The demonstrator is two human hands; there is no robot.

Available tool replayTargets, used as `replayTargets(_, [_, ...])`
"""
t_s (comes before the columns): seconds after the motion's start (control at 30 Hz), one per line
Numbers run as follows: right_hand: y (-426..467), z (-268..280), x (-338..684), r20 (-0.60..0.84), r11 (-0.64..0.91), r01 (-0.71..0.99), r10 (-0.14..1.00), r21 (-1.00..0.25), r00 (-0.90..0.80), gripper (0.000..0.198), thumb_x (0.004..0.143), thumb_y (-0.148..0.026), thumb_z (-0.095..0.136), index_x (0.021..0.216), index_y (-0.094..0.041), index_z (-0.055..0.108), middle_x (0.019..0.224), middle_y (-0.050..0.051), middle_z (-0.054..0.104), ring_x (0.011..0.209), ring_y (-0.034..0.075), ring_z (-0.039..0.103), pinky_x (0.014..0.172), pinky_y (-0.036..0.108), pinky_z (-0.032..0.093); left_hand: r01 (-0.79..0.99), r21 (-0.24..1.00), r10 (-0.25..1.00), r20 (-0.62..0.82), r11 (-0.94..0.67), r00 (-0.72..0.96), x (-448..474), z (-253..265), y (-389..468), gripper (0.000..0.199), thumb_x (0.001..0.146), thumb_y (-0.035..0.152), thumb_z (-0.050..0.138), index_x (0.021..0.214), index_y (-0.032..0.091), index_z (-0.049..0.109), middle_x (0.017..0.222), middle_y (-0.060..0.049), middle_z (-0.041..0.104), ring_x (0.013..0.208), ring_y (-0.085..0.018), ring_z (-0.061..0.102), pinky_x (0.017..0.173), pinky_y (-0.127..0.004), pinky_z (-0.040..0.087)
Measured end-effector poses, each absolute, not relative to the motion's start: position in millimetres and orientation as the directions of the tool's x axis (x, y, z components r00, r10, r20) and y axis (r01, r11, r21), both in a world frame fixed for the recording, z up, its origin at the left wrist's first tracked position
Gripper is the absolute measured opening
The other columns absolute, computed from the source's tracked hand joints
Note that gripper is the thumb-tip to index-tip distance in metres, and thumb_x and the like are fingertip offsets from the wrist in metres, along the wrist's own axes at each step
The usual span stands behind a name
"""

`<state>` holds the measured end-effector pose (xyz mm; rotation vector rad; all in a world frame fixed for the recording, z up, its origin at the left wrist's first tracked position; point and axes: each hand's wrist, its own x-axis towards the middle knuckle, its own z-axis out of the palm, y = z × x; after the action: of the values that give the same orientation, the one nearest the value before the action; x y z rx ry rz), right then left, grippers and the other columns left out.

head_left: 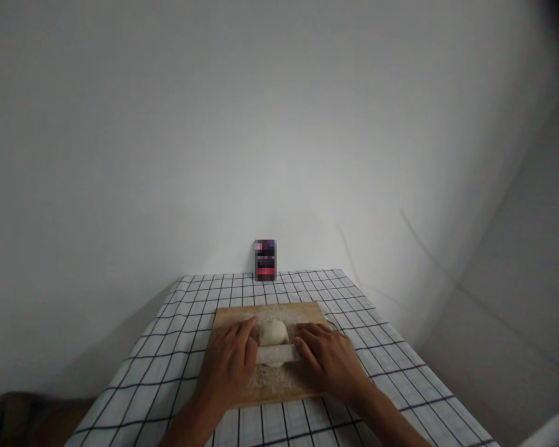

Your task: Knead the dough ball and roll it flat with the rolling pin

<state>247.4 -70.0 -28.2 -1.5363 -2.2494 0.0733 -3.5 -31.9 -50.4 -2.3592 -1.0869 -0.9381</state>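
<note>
A pale rolling pin (pixel 276 354) lies crosswise over a lump of white dough (pixel 273 333). Most of the dough bulges out on the far side of the pin, and a small edge shows on the near side. My left hand (pixel 231 355) is closed over the pin's left end, and my right hand (pixel 327 357) over its right end; both ends are hidden under the fingers. Beneath them is a wooden board (pixel 270 395) dusted with flour, with the dough near its middle.
The board rests on a table covered by a white cloth with a dark grid (pixel 168 347). A dark, blurred-out upright rectangle (pixel 266 261) leans at the table's back edge against the white wall (pixel 279 136). Another wall (pixel 507 298) rises to the right.
</note>
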Motion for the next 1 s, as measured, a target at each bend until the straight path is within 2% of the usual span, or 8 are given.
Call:
replayTargets(0.13, [-78, -33, 247, 0.323, 0.399, 0.867, 0.897, -0.299, -0.302, 0.041, 0.111, -0.04, 0.033, 0.103, -0.025, 0.071, 0.121, 0.006, 0.074, 0.112, 0.023, 0.067, 0.098, 0.038, 0.05, 0.775, -0.017, 0.555, 0.689, -0.631, 0.467, -3, -53, -38, 0.038, 0.101, 0.012, 0.038, 0.132, 0.016, 0.059, 0.119, -0.013, 0.076, 0.105, -0.026, 0.074, 0.089, -0.044, 0.064])
replayTargets(0.37, [-98, -47, 245, 0.398, 0.418, 0.847, 0.874, -0.327, -0.278, 0.034, 0.111, -0.038, 0.038, 0.117, -0.028, 0.069, 0.134, 0.006, 0.07, 0.127, 0.026, 0.06, 0.105, 0.045, 0.045, 0.8, -0.001, 0.58, 0.687, -0.6, 0.436, -1, -62, -54, 0.046, 0.103, 0.018, 0.037, 0.146, 0.013, 0.05, 0.137, -0.015, 0.07, 0.125, -0.029, 0.067, 0.106, -0.052, 0.057])
replayTargets(0.5, [-109, -52, 244, 0.417, 0.418, 0.852, 0.867, -0.314, -0.271, 0.029, 0.109, -0.038, 0.042, 0.119, -0.028, 0.068, 0.134, 0.007, 0.069, 0.125, 0.028, 0.059, 0.104, 0.047, 0.043, 0.809, 0.009, 0.603, 0.672, -0.587, 0.43, -1, -73, -66, 0.053, 0.104, 0.021, 0.036, 0.155, 0.012, 0.041, 0.147, -0.015, 0.063, 0.136, -0.029, 0.06, 0.107, -0.05, 0.056])
replayTargets(0.6, [-111, -55, 244, 0.421, 0.403, 0.861, 0.87, -0.309, -0.256, 0.025, 0.102, -0.044, 0.059, 0.119, -0.027, 0.067, 0.127, 0.007, 0.069, 0.118, 0.029, 0.061, 0.098, 0.046, 0.046, 0.828, 0.048, 0.633, 0.669, -0.559, 0.389, -1, -79, -75, 0.055, 0.103, 0.022, 0.036, 0.157, 0.013, 0.039, 0.151, -0.014, 0.061, 0.141, -0.028, 0.055, 0.11, -0.049, 0.054])
replayTargets(0.7, [-109, -59, 244, 0.42, 0.359, 0.873, 0.884, -0.33, -0.205, 0.025, 0.092, -0.045, 0.074, 0.109, -0.027, 0.07, 0.113, 0.007, 0.069, 0.106, 0.028, 0.063, 0.092, 0.042, 0.048, 0.846, 0.166, 0.724, 0.614, -0.507, 0.314, -1, -75, -78, 0.053, 0.102, 0.024, 0.037, 0.154, 0.014, 0.044, 0.149, -0.014, 0.062, 0.141, -0.029, 0.055, 0.113, -0.05, 0.051])
replayTargets(0.83, [-106, -64, 243, 0.459, 0.325, 0.878, 0.877, -0.35, -0.141, 0.026, 0.088, -0.045, 0.079, 0.098, -0.024, 0.068, 0.103, 0.006, 0.068, 0.099, 0.026, 0.064, 0.088, 0.038, 0.048, 0.811, 0.416, 0.892, 0.367, -0.412, 0.264, 1, -51, -65, 0.053, 0.101, 0.031, 0.041, 0.151, 0.014, 0.048, 0.14, -0.016, 0.069, 0.128, -0.027, 0.066, 0.108, -0.045, 0.052])
replayTargets(1.0, [-106, -67, 244, 0.506, 0.35, 0.884, 0.848, -0.309, -0.158, 0.04, 0.082, -0.058, 0.082, 0.093, -0.023, 0.065, 0.097, 0.005, 0.067, 0.097, 0.027, 0.062, 0.085, 0.038, 0.047, 0.723, 0.595, 0.936, 0.223, -0.351, 0.271, 15, -24, -35, 0.046, 0.097, 0.031, 0.053, 0.139, 0.016, 0.06, 0.134, -0.015, 0.072, 0.123, -0.027, 0.068, 0.104, -0.04, 0.051])
